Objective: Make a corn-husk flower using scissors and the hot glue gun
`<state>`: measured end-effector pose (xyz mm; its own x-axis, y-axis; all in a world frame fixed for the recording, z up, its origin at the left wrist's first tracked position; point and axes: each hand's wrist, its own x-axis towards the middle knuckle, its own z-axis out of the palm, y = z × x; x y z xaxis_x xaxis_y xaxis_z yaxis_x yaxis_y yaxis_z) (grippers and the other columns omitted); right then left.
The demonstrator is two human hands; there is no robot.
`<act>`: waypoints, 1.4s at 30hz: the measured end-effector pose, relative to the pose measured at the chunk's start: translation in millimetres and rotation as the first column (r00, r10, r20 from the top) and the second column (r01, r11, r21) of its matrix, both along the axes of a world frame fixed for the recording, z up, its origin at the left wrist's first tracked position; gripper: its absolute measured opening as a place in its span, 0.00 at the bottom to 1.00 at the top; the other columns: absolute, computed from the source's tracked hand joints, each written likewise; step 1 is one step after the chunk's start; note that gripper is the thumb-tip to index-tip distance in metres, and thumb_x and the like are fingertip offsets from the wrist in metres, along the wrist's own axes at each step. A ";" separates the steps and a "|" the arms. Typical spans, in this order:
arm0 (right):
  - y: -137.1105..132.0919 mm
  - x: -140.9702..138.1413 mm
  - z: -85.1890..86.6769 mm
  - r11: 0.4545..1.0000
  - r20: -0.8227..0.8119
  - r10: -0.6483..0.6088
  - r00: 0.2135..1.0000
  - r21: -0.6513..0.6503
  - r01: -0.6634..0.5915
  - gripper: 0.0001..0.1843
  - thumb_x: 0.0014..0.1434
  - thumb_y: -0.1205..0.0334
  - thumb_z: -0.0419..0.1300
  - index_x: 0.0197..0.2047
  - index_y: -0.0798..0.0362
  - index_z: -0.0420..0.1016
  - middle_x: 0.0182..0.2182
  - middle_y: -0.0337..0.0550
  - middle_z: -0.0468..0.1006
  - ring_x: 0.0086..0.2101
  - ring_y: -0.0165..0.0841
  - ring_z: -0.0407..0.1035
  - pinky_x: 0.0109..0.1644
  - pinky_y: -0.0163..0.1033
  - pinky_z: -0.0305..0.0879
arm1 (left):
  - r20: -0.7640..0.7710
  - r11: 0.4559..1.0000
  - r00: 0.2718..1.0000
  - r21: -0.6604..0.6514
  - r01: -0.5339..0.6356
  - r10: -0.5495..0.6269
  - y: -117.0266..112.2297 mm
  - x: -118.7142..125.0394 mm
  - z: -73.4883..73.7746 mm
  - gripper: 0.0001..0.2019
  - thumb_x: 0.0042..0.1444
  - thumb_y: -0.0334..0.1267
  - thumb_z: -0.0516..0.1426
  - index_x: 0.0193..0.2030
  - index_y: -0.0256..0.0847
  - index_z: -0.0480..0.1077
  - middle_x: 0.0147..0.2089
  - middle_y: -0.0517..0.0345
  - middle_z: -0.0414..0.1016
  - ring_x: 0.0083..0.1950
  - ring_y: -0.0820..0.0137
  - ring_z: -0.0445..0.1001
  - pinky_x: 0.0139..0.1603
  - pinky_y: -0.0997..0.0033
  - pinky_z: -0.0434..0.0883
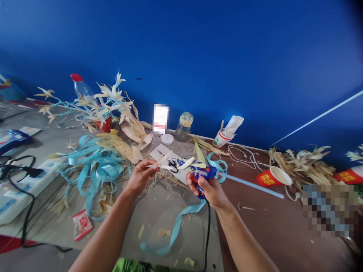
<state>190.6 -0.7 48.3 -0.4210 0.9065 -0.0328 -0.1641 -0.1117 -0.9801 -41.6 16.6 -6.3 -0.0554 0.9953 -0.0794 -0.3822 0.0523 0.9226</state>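
Note:
My right hand [211, 192] is wrapped around the handle of a blue hot glue gun [208, 172]. A long translucent glue stick [252, 184] pokes out of its back end, and a black cord hangs down from the handle. The gun's nozzle points left toward my left hand [143, 175], which pinches a pale strip of dried corn husk [162, 161] between thumb and fingertips. Whether the nozzle touches the husk cannot be made out. Just beyond the hands lie a white paper [159, 151] and black-handled scissors [172, 166], partly covered by husk pieces.
Light blue ribbon [109, 170] is heaped at left beside a white power strip [31, 190]. Behind it, husk flowers [109, 94] stand in a red cup [105, 124]. A glass jar [183, 126] stands near the blue wall. A red paper cup [273, 176] lies tipped at right.

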 end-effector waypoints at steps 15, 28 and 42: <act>1.4 12.4 -18.7 0.991 0.296 0.074 0.952 0.082 -0.102 0.27 0.51 0.38 0.55 0.38 0.54 0.73 0.24 0.40 0.69 0.23 0.29 0.60 0.28 0.36 0.58 | -0.021 0.998 0.998 0.019 0.057 -0.057 -0.7 -2.1 -3.8 0.09 0.37 0.36 0.66 0.27 0.37 0.73 0.25 0.60 0.72 0.23 0.78 0.63 0.25 0.76 0.57; -2.1 10.9 -12.0 0.971 0.431 0.056 0.901 0.185 -0.149 0.17 0.57 0.47 0.52 0.34 0.52 0.70 0.21 0.37 0.65 0.23 0.29 0.60 0.29 0.35 0.57 | -0.040 0.993 0.995 0.080 0.090 -0.087 0.2 -3.0 -8.9 0.06 0.40 0.34 0.64 0.27 0.38 0.74 0.26 0.59 0.72 0.24 0.77 0.61 0.25 0.75 0.57; -1.9 8.3 -0.5 0.933 0.533 0.021 0.846 0.294 -0.208 0.20 0.58 0.44 0.49 0.29 0.52 0.67 0.21 0.37 0.65 0.24 0.29 0.60 0.29 0.34 0.58 | -0.051 0.991 0.994 0.090 0.099 -0.095 0.6 -3.7 -11.1 0.06 0.40 0.34 0.65 0.27 0.38 0.74 0.26 0.61 0.72 0.23 0.79 0.62 0.25 0.77 0.57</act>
